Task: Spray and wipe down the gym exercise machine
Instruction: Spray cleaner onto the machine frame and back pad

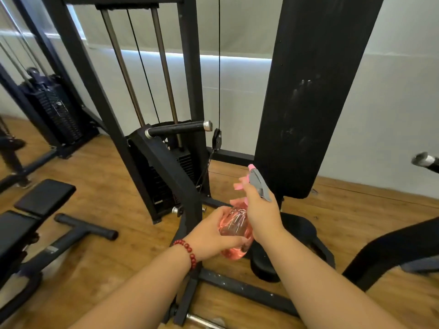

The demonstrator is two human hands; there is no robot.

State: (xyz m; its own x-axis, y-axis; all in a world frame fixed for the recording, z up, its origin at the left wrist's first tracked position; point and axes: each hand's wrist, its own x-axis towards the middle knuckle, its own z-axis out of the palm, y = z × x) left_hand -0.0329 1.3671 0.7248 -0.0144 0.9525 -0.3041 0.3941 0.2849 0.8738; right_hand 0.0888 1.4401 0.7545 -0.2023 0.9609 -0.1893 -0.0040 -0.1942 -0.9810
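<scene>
Right grip (259, 210) clamped on spray bottle (234, 224) neck, left grip (211, 233) clasping body; nozzle (251, 167) aims 11 o'clock, back pad (308, 103) lies 1 o'clock, nearer right grip.

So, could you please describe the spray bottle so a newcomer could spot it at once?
Find the tall black pad on the right. In front of its lower end, the left hand and right hand hold the bottle between them. It alone is clear pink, with a grey spray head.
</scene>
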